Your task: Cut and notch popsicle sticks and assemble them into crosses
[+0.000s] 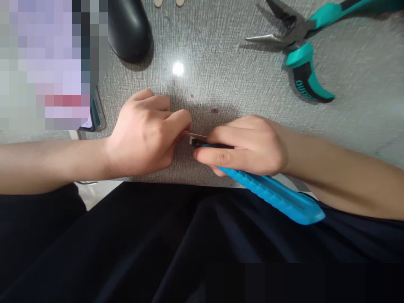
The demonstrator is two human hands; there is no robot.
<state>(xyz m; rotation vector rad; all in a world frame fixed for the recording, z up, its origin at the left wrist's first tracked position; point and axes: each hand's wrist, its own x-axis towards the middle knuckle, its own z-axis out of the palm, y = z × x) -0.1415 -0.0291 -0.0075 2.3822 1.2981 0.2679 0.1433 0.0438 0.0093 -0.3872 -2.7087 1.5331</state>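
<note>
In the head view, my right hand point(249, 145) is wrapped round the blue handle of a box cutter point(271, 191), thumb along its top. The handle slants down to the right, and its dark front end with a small bit of blade points left. My left hand point(145, 130) is closed, pinching one end of a thin, light wooden stick point(198, 134). The stick spans the small gap between my hands, just beside the cutter's tip. Its ends are hidden by my fingers, and whether the blade touches it I cannot tell.
Long-nose pliers point(295, 35) with teal and black handles lie spread at the upper right of the grey table point(208, 50). A black computer mouse point(132, 31), rounded wooden stick ends point(158, 2) and a phone edge point(98, 111) lie at the upper left, beside a pixelated patch.
</note>
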